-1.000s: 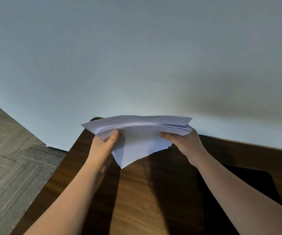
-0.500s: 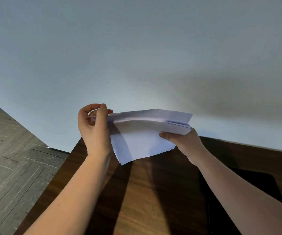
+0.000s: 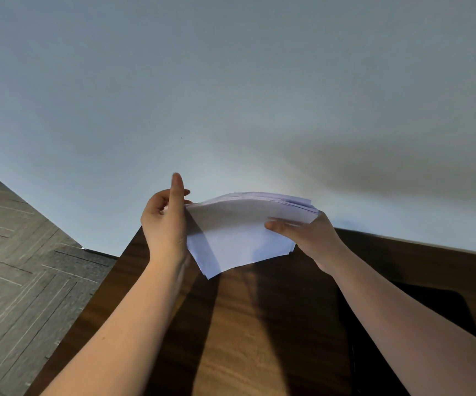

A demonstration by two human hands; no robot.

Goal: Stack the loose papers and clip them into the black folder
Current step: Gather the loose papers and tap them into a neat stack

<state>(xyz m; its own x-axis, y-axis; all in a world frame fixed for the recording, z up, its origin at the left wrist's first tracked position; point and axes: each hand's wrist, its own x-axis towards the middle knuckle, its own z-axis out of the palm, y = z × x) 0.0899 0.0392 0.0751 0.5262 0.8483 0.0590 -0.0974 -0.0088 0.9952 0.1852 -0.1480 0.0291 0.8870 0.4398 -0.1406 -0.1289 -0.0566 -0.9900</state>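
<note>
Paper stack [image 3: 239, 232] is held up in the air above the desk [image 3: 259, 324], in front of the pale wall [image 3: 231, 81], not touching the desk. Right hand [image 3: 314, 238] has a closed grip on the stack's right edge: thumb on the near face, fingers behind the sheets. Left hand [image 3: 165, 224] is at the stack's left edge, palm side flat against it, thumb pointing straight up, fingers curled loosely behind; that grip is open, pressing the edge rather than pinching it. Sheets bow upward in the middle, top edges slightly fanned at the right, one lower corner hanging down toward the desk. Black folder [image 3: 431, 315] lies flat on the desk at the right, partly hidden under the right forearm. Grey patterned floor [image 3: 16, 267] visible at left.
</note>
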